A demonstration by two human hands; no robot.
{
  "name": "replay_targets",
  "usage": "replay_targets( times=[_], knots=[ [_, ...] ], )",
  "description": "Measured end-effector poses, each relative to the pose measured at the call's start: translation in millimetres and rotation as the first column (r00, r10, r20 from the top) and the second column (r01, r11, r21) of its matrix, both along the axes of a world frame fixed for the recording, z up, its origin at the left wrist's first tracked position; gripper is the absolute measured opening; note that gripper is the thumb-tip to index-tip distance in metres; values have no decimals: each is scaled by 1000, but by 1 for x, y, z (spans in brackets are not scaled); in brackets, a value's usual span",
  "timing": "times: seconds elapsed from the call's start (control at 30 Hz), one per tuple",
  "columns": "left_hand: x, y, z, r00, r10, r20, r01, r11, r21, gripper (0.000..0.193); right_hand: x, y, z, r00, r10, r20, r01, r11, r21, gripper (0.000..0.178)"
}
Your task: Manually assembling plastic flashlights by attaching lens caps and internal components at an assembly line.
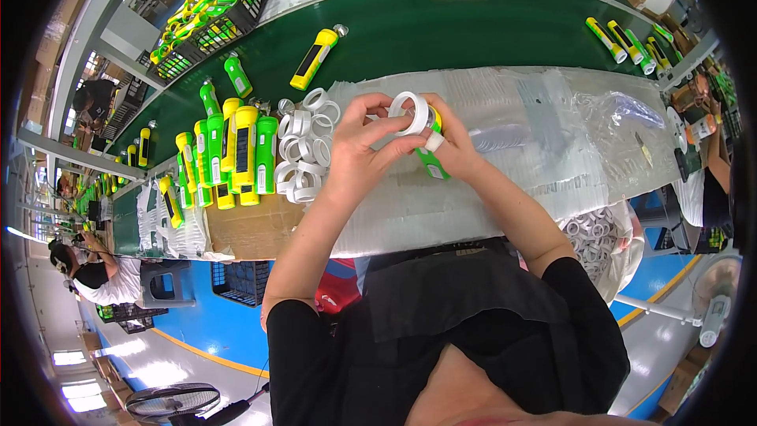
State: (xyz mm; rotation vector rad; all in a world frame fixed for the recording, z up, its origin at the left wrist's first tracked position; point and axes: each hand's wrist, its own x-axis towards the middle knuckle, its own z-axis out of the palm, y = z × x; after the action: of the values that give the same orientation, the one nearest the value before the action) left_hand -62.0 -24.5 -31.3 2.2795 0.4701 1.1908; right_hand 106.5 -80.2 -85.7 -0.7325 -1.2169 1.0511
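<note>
In front of me, over the plastic-covered bench, both my hands are close together. My left hand [356, 146] pinches a white plastic ring [424, 117] between thumb and fingers. My right hand [456, 148] is wrapped round a green and yellow flashlight [432, 164], whose green body slants out below the fingers. The ring is by the flashlight's head end; whether it sits on the head or just in front of it, I cannot tell. Just left of my hands lies a heap of white rings [301, 148]. Beyond it, several green and yellow flashlights [246, 146] lie in a pile.
A green conveyor belt [441, 24] runs along the far side, with a yellow flashlight [314, 59] on it. A black crate [206, 46] full of flashlights stands far left. At the right, a sack of rings [590, 241] hangs below the bench edge. Co-workers sit at both sides.
</note>
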Motion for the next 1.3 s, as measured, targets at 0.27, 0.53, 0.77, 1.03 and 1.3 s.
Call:
replay_targets(
  times=[0.27,0.53,0.77,1.03,1.3],
  knots=[
    [9,-3,13,996,-45,-71,46,999,2,35,34,-2,20,973,-138,187,87,962,258,52],
    [39,-14,8,984,-110,-138,114,993,18,45,88,-20,103,543,-105,833,-84,980,178,43],
    [51,-14,2,979,-172,-109,153,975,-161,38,80,-9,143,95,115,989,-209,973,-93,35],
    [57,-12,-3,976,-118,-182,94,986,-137,38,60,-13,126,22,79,997,266,960,-83,58],
    [60,-8,-4,982,-170,-78,161,980,-118,41,87,-7,113,292,-26,956,-77,996,51,41]
  ],
)
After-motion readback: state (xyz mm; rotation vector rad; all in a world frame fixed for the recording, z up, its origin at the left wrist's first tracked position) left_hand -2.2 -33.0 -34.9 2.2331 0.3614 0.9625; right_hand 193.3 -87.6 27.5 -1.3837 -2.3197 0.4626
